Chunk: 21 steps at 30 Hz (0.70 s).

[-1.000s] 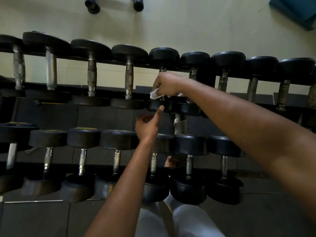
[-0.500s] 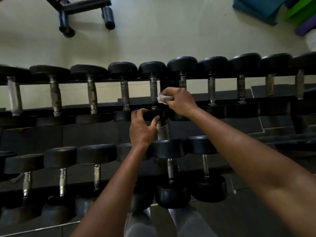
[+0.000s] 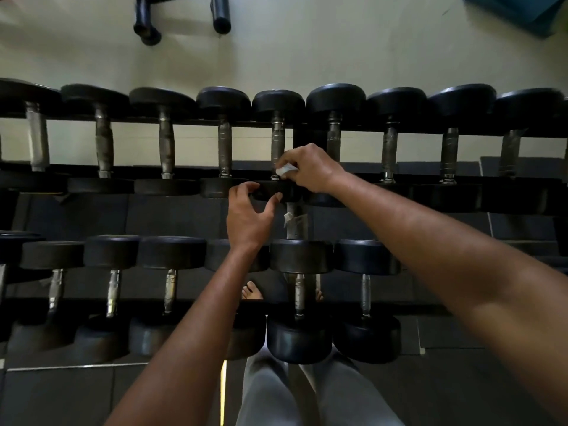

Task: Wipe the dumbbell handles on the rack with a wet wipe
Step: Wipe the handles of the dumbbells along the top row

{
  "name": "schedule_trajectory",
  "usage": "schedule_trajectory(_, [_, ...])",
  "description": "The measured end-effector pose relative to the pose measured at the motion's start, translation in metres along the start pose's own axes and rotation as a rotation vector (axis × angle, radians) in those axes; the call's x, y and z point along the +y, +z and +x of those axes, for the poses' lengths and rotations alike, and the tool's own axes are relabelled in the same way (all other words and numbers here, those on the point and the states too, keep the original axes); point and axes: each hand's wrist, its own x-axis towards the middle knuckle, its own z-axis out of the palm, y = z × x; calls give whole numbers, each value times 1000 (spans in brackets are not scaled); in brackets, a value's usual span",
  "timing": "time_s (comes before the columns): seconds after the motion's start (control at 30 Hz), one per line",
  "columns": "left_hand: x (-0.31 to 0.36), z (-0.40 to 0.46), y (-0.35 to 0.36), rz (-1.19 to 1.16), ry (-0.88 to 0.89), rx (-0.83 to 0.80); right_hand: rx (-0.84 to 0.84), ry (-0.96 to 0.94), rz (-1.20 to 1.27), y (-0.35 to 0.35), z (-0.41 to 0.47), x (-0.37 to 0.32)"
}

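Head view, looking down over a two-tier dumbbell rack (image 3: 307,224): the right hand (image 3: 310,170) is curled around a crumpled white wet wipe (image 3: 285,170), which is pinched between thumb and fingers and pressed against the lower end of a metal dumbbell handle (image 3: 277,142) on the upper tier. Only a small corner of the wipe is seen, projecting from the left side of the fist; the rest is hidden inside the grip. The handle rises above the hand, bare, to its far black head (image 3: 278,101). The near head (image 3: 273,192) of the same dumbbell is gripped by the left hand (image 3: 249,215), with the fingers hooked over its left edge and the thumb set against its right front, so that the head lies between them. The two hands are just apart, the left below and to the left of the right. Further dumbbells are lined up on both tiers to either side. Grey trousers (image 3: 276,392) and a bare foot (image 3: 252,292) are seen beneath the lower tier.
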Motion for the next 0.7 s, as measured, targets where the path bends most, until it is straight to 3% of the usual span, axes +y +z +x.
schedule_trajectory(0.23, [-2,1,0,-11,0,-18,85,-116,-252,10,11,-13])
schedule_trajectory(0.37, [-6,3,1,3,6,-19,8,-200,-398,6,30,-30])
schedule_trajectory(0.5, [-9,3,1,7,18,-17,-113,-168,-533,10,51,-55])
schedule_trajectory(0.6, [-6,1,0,4,6,-15,-118,-111,-478,8,51,-52])
schedule_trajectory(0.7, [-2,-1,1,-10,-19,-2,-78,30,-234,6,35,-30])
